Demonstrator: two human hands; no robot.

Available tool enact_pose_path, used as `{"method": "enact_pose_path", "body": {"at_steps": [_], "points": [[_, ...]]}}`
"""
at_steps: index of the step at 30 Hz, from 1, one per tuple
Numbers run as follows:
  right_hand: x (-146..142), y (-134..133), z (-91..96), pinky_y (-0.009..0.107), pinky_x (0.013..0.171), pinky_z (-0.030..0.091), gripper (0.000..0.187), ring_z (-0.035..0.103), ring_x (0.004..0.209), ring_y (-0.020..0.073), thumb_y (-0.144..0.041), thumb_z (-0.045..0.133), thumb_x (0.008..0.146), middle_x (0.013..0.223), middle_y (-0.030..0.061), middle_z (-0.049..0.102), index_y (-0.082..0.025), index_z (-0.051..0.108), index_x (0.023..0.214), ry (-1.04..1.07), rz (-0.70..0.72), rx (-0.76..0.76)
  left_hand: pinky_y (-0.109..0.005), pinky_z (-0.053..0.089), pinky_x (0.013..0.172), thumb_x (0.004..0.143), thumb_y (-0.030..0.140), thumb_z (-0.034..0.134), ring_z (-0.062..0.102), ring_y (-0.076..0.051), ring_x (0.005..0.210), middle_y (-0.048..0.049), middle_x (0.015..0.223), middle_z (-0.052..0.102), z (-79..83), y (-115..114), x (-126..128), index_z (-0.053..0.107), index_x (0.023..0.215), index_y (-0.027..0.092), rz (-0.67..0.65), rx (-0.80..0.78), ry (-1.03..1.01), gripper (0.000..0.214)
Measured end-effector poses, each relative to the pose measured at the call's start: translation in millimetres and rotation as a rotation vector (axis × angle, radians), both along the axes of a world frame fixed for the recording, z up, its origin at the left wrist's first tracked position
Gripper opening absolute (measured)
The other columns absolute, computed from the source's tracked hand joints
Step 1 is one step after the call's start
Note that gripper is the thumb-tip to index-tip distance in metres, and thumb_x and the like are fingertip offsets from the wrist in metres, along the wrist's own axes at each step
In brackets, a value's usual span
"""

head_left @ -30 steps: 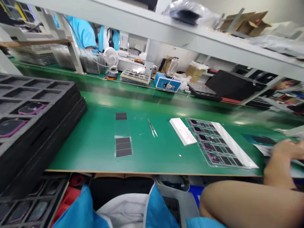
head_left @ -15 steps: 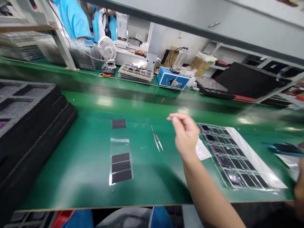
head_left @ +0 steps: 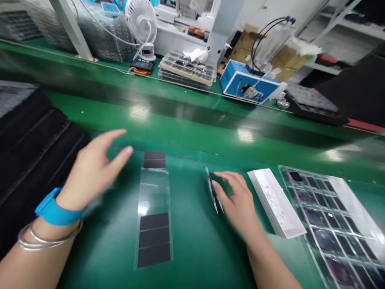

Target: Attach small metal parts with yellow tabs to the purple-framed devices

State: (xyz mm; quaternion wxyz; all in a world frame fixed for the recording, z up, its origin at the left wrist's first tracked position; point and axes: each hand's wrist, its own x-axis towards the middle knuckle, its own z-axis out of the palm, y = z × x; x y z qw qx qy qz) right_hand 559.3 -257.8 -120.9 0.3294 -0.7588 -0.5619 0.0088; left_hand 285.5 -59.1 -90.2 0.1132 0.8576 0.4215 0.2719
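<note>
Open hands held near steel tweezers (head_left: 212, 190) on the green tabletop (head_left: 195, 257).
Right hand (head_left: 237, 200) raised open, fingertips just beside the tweezers, no grip shown; left hand (head_left: 93, 172) spread open left of the tweezers, just beside a clear film strip (head_left: 153, 192) of black pads (head_left: 154, 239); white box (head_left: 276, 202) and clear tray (head_left: 331, 224) placed right of the tweezers.

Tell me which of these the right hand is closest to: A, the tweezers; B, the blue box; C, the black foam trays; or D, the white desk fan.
A. The right hand is right beside the steel tweezers, with its fingers reaching toward them.
</note>
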Motion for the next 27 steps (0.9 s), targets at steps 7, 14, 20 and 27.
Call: {"method": "enact_pose_path", "body": {"at_steps": [7,14,20,27], "points": [[-4,-3,-3.2,0.047,0.092,0.04,0.035,0.047,0.11,0.0265,-0.044,0.05,0.089,0.118,0.0103,0.05,-0.023,0.055,0.117,-0.168,0.097,-0.115,-0.067,0.013,0.101,0.061,0.069,0.066,0.004,-0.045,0.134,-0.0063,0.152,0.003,-42.4,-6,-7,0.018,0.144,0.035,-0.38,-0.217,0.541,0.101],[-2,-3,-15.7,0.058,0.101,0.03,0.056,0.033,0.126,0.0323,-0.051,0.046,0.089,0.141,0.0103,0.033,-0.026,0.036,0.138,-0.255,0.11,-0.279,-0.068,0.004,0.101,0.057,0.061,0.074,-0.002,-0.046,0.134,-0.0042,0.152,-0.001,-48.2,-15,7,0.018,0.143,0.039,-0.335,-0.251,0.551,0.105],[-1,-4,-16.9,0.058,0.105,0.026,0.054,0.03,0.129,0.0311,-0.05,0.048,0.089,0.14,0.0119,0.034,-0.023,0.042,0.135,-0.249,0.12,-0.237,-0.067,0.004,0.1,0.061,0.064,0.07,-0.005,-0.046,0.134,-0.0035,0.152,-0.004,-49.2,-12,6,0.016,0.143,0.038,-0.353,-0.272,0.564,0.101],[-27,33,-11.4,0.045,0.107,0.03,0.046,0.032,0.128,0.0251,-0.044,0.055,0.087,0.136,0.0099,0.041,-0.019,0.052,0.126,-0.108,0.193,-0.134,-0.066,0.005,0.099,0.068,0.062,0.065,-0.011,-0.038,0.135,-0.012,0.151,-0.01,-31.7,-15,16,0.013,0.144,0.035,-0.342,-0.328,0.693,0.096]]}}
